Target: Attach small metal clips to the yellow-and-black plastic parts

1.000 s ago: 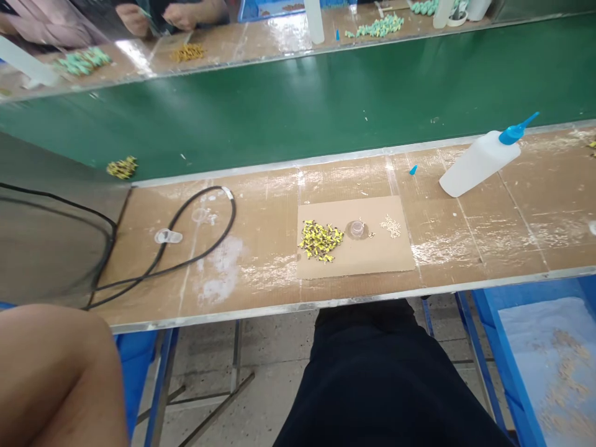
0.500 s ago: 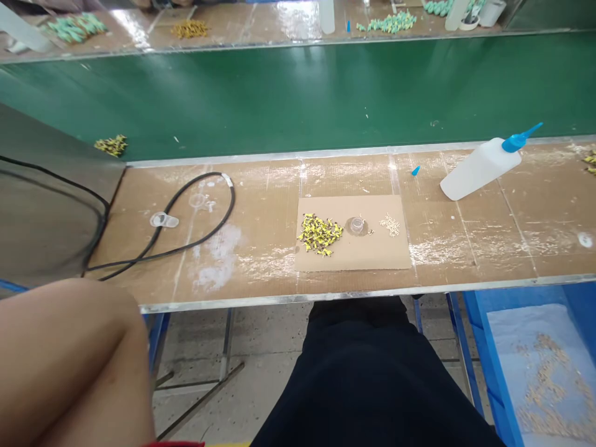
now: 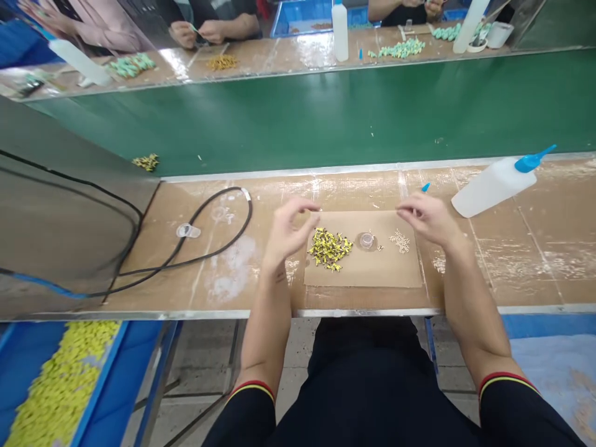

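Note:
A brown cardboard sheet lies on the workbench in front of me. It carries a pile of small yellow-and-black pieces, a small clear cup and a little heap of pale beige pieces. My left hand hovers at the sheet's left edge beside the yellow pile, fingers curved, with a gap between thumb and forefinger. My right hand hovers at the sheet's upper right corner above the beige pieces. Its fingertips are drawn together, and I cannot make out anything between them.
A white squeeze bottle with a blue nozzle lies at the right, a loose blue cap near it. A black cable loops at left by a clear lid. Behind runs a green conveyor belt. Blue bins sit below; other people's hands work opposite.
Both my hands have come up into view over the cardboard sheet; earlier neither showed. The view has tilted, revealing the bin of yellow pieces below left.

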A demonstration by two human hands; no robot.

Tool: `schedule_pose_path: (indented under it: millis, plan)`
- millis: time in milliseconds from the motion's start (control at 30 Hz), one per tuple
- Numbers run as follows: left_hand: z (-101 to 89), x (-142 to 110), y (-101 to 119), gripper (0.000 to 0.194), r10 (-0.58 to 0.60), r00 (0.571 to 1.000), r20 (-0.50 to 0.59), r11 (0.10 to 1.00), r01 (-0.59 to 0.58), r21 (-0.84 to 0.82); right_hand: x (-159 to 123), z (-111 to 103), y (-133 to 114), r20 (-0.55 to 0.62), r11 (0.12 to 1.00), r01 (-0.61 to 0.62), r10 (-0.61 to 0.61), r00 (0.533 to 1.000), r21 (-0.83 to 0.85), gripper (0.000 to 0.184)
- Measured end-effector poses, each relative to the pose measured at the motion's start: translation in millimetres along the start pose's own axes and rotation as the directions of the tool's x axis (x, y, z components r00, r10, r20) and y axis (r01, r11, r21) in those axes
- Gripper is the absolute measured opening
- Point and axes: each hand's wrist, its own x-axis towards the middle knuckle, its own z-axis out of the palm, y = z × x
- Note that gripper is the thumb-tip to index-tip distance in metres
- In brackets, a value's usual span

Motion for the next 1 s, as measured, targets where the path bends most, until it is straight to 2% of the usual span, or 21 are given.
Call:
schedule_pose_path:
  millis: [33,100,167,367,600,667,833,1000]
  plan:
    - [5.2,0,-4,0.022,-0.008,0.993,0.117,1.0,0.01,-0.012,1,5,3,0.013,1.0,-0.015,0.014,1.0,0.018,0.027]
    - [16.3,0,-9,0.022,-0.04,0.94,0.339,0.999,0.046,-0.01,-1,14,11,0.083,0.997,-0.045,0.04,0.996,0.062,0.029]
    - [25.0,-4,-12,0.025,-0.071,0.883,0.463,0.997,0.061,0.037,-5,18,18,0.165,0.994,-0.053,0.037,0.986,0.093,0.03]
    - [27.2,-15,-15,0.04,-0.086,0.787,0.611,0.995,0.038,0.091,-14,13,25,0.276,0.989,-0.073,0.035,0.96,0.131,0.032]
    - [19.1,-18,-13,0.048,-0.098,0.713,0.694,0.995,0.047,0.092,-13,20,33,0.227,0.996,-0.026,0.006,0.974,0.085,0.022]
    - [19.2,-19,-15,0.044,-0.09,0.71,0.698,0.995,0.038,0.09,-10,22,33,0.231,0.997,-0.033,0.017,0.973,0.064,0.02]
    - [26.9,-22,-24,0.017,-0.079,0.768,0.635,0.995,0.018,0.103,-7,23,26,0.247,0.994,-0.096,0.104,0.963,-0.044,0.019]
    - [33.3,-22,-27,0.022,-0.058,0.806,0.588,0.996,0.011,0.084,-11,16,28,0.209,0.995,-0.093,0.084,0.974,0.033,0.015]
